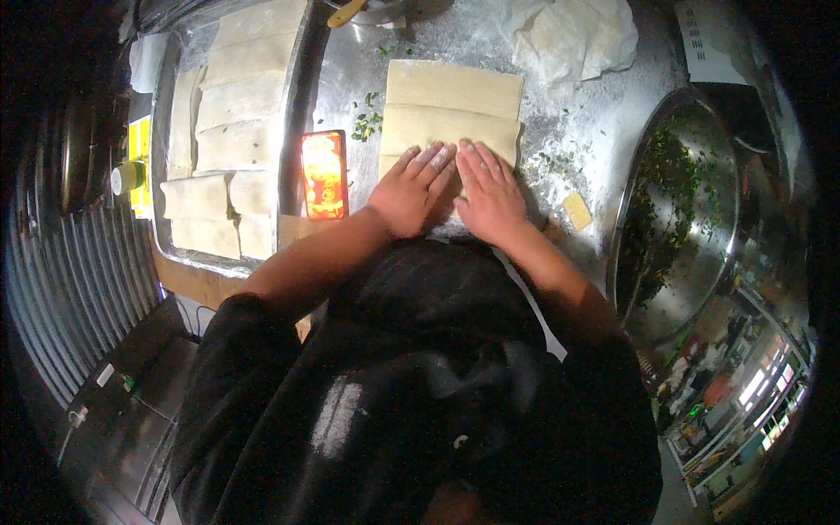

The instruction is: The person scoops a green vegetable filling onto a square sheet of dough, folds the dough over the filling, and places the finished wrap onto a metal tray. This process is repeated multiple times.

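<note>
A folded sheet of pale dough (451, 101) lies on the floured metal table in front of me, with crosswise fold lines. Both hands rest flat on its near part. My left hand (413, 188) has its fingers stretched toward the middle of the sheet. Close beside it, my right hand (490, 192) lies with its fingers extended. Neither holds anything. The dough's near edge is partly hidden under my hands. Left of the dough lies a phone (324, 175) with a bright orange screen. To its right sits a small yellow rectangular piece (577, 211).
At left, a metal tray (285, 114) holds several folded dough pieces (243, 101). A large metal bowl (678, 293) with chopped greens stands at right. Chopped green bits (366, 118) are scattered on the table (350, 66). A crumpled white cloth (573, 39) lies at the back.
</note>
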`<state>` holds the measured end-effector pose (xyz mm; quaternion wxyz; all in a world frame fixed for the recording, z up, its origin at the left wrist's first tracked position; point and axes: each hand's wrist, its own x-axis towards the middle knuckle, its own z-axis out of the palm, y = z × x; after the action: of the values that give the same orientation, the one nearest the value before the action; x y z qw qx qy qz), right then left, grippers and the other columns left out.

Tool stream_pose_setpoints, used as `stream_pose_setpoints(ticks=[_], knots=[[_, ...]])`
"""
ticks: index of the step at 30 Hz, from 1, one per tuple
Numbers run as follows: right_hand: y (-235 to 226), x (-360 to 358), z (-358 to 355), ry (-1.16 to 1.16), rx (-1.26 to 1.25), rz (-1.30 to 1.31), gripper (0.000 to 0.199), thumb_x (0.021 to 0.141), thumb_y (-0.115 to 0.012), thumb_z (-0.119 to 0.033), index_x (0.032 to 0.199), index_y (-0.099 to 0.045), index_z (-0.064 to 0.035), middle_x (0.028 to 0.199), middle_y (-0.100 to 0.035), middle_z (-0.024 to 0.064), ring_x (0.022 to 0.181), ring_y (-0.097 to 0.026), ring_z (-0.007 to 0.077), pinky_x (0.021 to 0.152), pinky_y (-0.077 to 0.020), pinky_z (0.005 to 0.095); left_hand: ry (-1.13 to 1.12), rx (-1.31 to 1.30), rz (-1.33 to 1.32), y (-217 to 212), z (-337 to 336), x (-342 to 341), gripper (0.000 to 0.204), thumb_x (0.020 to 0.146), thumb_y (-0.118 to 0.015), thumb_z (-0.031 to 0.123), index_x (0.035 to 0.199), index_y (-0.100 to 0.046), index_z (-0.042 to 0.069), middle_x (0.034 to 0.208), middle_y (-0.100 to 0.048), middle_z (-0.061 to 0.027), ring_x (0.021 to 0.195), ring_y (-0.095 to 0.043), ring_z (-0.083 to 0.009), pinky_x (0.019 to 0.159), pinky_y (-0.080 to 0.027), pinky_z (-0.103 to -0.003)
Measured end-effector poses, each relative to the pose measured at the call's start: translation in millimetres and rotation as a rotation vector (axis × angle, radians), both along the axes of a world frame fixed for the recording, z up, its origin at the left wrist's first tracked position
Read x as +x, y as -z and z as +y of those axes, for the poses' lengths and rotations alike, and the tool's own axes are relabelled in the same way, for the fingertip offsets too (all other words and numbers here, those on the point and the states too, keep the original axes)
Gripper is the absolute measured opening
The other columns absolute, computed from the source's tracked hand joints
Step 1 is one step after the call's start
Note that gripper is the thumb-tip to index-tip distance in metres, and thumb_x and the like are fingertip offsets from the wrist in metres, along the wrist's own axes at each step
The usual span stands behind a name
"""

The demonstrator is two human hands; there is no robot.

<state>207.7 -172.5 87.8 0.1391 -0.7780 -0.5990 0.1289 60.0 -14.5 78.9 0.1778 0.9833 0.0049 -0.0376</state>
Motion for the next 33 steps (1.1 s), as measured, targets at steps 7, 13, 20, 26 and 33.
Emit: stream_pose_setpoints(ticks=[7, 13, 20, 26, 33], knots=[[6, -2, -3, 0.024, -0.066, -0.01, 0.075, 0.082, -0.073, -0.021, 0.148, -0.046, -0.0013, 0.16, -0.037, 0.0121, 0.149, -0.032, 0.0313, 0.124, -0.0262, 0.0455, -0.005, 0.012, 0.064, 0, 0, 7, 0.065, 0.095, -0.052, 0.028, 0.153, -0.039, 0.001, 0.165, -0.03, -0.0182, 0.154, -0.026, -0.0342, 0.127, -0.017, -0.049], [-5, 9, 7, 0.095, -0.017, 0.032, 0.072, 0.085, -0.073, -0.026, 0.147, -0.047, -0.0024, 0.16, -0.038, 0.0136, 0.149, -0.033, 0.0325, 0.123, -0.0254, 0.048, -0.079, -0.018, -0.085, -2, 9, 11, 0.066, 0.095, -0.053, 0.027, 0.154, -0.038, 0.004, 0.164, -0.031, -0.0174, 0.153, -0.027, -0.0337, 0.126, -0.018, -0.051], [17, 45, 39, 0.14, -0.013, -0.124, 0.073, 0.094, -0.064, -0.038, 0.152, -0.039, -0.0022, 0.162, -0.034, 0.0159, 0.151, -0.03, 0.035, 0.124, -0.0212, 0.0491, -0.153, 0.051, -0.072, 17, 32, 37, 0.087, 0.097, -0.046, 0.059, 0.161, -0.024, 0.005, 0.168, -0.021, -0.0181, 0.156, -0.017, -0.0366, 0.126, -0.009, -0.054], [3, 67, 23, 0.211, -0.128, -0.058, 0.068, 0.095, -0.063, -0.036, 0.152, -0.041, -0.0047, 0.15, -0.05, 0.0186, 0.139, -0.045, 0.0364, 0.118, -0.0312, 0.0503, -0.243, 0.059, 0.02, 8, 69, 27, 0.08, 0.096, -0.049, 0.058, 0.158, -0.032, 0.01, 0.16, -0.037, -0.019, 0.15, -0.031, -0.0374, 0.124, -0.017, -0.056], [0, 95, 43, 0.33, -0.315, 0.132, 0.063, 0.079, -0.081, -0.038, 0.128, -0.064, -0.002, 0.133, -0.062, 0.0215, 0.116, -0.063, 0.0383, 0.097, -0.0517, 0.0451, -0.317, -0.033, 0.187, 23, 102, 68, 0.044, 0.086, -0.067, 0.041, 0.123, -0.067, 0.017, 0.124, -0.067, -0.0143, 0.124, -0.06, -0.0326, 0.1, -0.05, -0.045]])
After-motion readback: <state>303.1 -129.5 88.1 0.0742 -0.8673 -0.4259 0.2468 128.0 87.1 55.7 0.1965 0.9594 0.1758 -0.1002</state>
